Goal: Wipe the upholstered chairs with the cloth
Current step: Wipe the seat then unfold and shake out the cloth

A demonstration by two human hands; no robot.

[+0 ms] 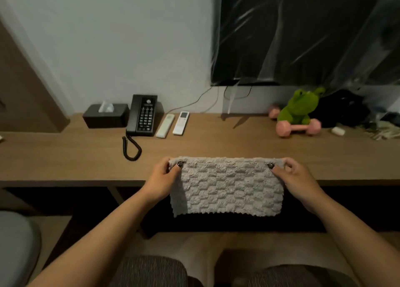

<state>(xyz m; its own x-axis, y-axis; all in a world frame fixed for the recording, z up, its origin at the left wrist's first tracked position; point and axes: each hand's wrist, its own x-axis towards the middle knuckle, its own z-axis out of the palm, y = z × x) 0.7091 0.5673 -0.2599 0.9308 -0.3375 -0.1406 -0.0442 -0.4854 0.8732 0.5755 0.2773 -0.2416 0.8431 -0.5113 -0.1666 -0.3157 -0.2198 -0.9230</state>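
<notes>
Wooden bench (216,143) ahead. I pinch cloth (227,187) corners, left hand (163,176), right hand (297,178) (hanging flat); fold to pad before wiping grey chair (15,243).

Head view of the person's body. Both forearms are bare, with no sleeves, watch or bracelets in sight. The left hand (161,178) and the right hand (299,178) each show a thumbnail with dark, glittery, ornamented polish. At the lower edge, both thighs wear shorts (151,271) of dark fabric with fine, pale vertical stripes; the knees beyond the hems are bare.
</notes>
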